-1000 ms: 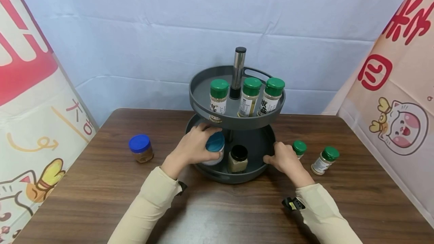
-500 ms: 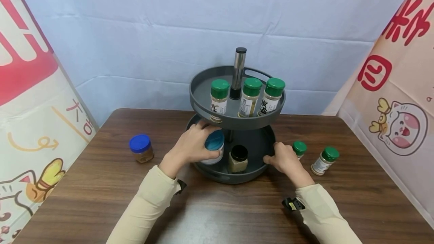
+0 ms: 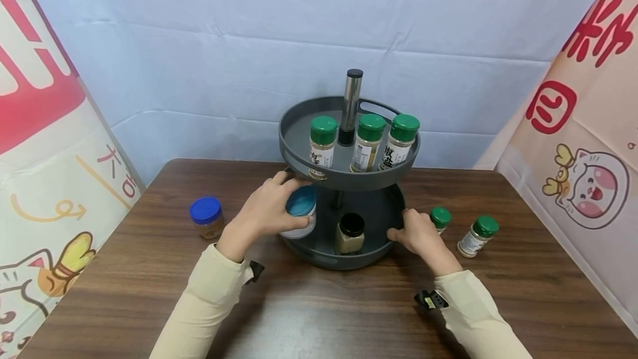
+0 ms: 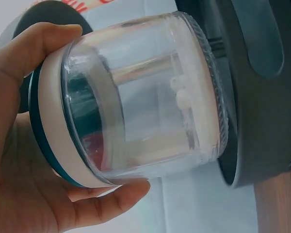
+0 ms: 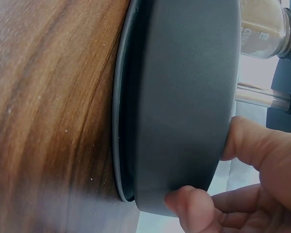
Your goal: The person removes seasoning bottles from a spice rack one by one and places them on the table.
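Observation:
My left hand (image 3: 261, 206) holds a clear jar with a blue lid (image 3: 301, 201) at the left edge of the lower tier of a grey two-tier turntable rack. In the left wrist view, thumb and fingers curl round the lid end of the jar (image 4: 145, 111), which has a pale band and a little white stuff near its base; the base is right by the tray's rim. My right hand (image 3: 421, 232) grips the right rim of the lower tray (image 3: 381, 209), thumb on top and fingers outside. A black-capped spice jar (image 3: 350, 234) stands inside that tray.
Three green-capped shakers stand on the upper tray (image 3: 359, 180), close above my left hand. A blue-lidded jar (image 3: 207, 218) is on the table at left. Two green-capped shakers, one upright behind my right hand and another shaker (image 3: 477, 236) farther right, stand on the table.
My left hand has moved left with the blue-lidded jar, from inside the lower tray to its left rim. My right hand stays on the rim, and the rack has hardly moved.

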{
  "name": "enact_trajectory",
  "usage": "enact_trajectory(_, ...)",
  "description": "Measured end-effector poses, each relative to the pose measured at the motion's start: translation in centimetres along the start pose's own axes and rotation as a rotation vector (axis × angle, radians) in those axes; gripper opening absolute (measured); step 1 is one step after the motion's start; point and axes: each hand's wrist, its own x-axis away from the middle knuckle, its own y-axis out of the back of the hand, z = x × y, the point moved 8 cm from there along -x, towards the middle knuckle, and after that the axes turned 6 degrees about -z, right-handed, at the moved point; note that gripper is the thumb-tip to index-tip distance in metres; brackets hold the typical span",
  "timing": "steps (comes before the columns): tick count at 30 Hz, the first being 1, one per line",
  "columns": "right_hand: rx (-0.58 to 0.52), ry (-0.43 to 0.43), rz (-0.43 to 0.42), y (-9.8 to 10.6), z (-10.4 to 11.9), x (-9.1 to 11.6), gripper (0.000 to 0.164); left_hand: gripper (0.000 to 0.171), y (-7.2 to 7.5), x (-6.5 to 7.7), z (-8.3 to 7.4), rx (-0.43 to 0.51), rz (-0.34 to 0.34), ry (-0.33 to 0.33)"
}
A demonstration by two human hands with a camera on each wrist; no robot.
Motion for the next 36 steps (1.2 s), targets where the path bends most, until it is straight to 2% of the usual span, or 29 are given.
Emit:
enact_trajectory(12, 0.005, -0.007, -0.002, 0.0, -0.1, 0.0, 0.060, 0.063, 1.9, 1.5, 2.4, -0.019, -0.008, 0.054)
enact_trajectory(27, 0.005, -0.006, 0.005, -0.1, -0.1, -0.1, 0.058, 0.066, 2.4, 2.9, 5.1, -0.028, 0.001, 0.129)
enact_trajectory(36, 0.004, 0.001, 0.005, -0.1, -0.1, -0.2, 0.059, 0.067, 2.8, 3.6, 6.3, -0.030, 0.006, 0.151)
